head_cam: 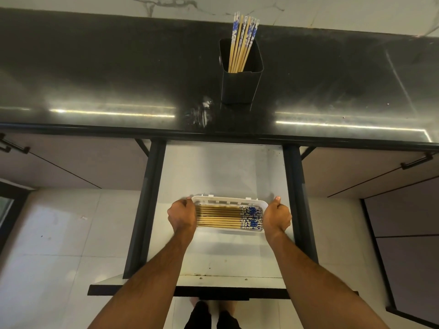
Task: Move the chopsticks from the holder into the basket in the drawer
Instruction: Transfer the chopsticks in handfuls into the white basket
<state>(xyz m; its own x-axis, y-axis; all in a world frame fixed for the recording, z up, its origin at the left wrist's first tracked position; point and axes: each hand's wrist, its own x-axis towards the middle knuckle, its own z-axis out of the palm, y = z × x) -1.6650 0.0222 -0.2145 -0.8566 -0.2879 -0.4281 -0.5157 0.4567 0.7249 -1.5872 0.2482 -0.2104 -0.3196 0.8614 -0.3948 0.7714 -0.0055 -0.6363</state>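
Note:
A black square holder (pixel 240 87) stands on the dark countertop with several wooden chopsticks (pixel 242 41) with blue-and-white tops upright in it. Below, the open drawer (pixel 221 172) carries a white basket (pixel 225 200) in which several chopsticks (pixel 223 216) lie side by side, patterned ends to the right. My left hand (pixel 181 216) grips the basket's left end and my right hand (pixel 276 217) grips its right end, thumbs up along the far corners.
The black countertop (pixel 107 79) runs the full width, its front edge above the drawer. Dark drawer rails (pixel 147 205) flank the white drawer floor. Cabinet fronts with black handles (pixel 415 161) sit on both sides. A tiled floor lies below.

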